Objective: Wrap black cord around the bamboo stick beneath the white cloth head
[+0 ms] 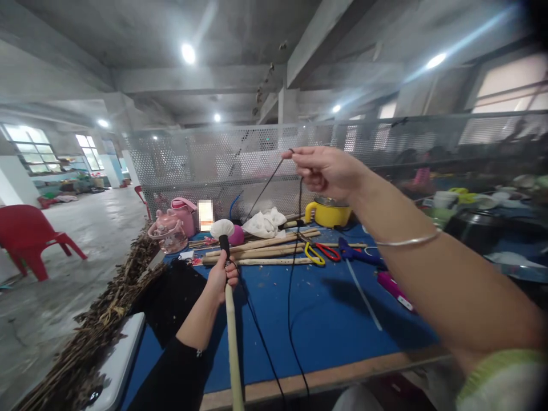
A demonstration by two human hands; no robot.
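My left hand (219, 278) is wrapped round a pale wooden stick (233, 348), held upright with its lower end running out of view. At the stick's top sits a white rounded head (222, 228), with a black wrapping (224, 245) just beneath it. Raised to the right, my right hand (319, 168) pinches a thin black cord (290, 302). One strand slants from its fingertips down to the left, toward the wrapped end. Another hangs down across the blue table and over the front edge. A further dark strand drops from beside my left hand.
On the blue tabletop (329, 331) lie several wooden sticks (265, 251), scissors with yellow and red handles (321, 252), a blue glue gun (359, 252) and a magenta tool (394, 290). A yellow pot (331, 213) stands behind. Dried stalks (94, 337) line the left side; a red chair (34, 240) stands beyond.
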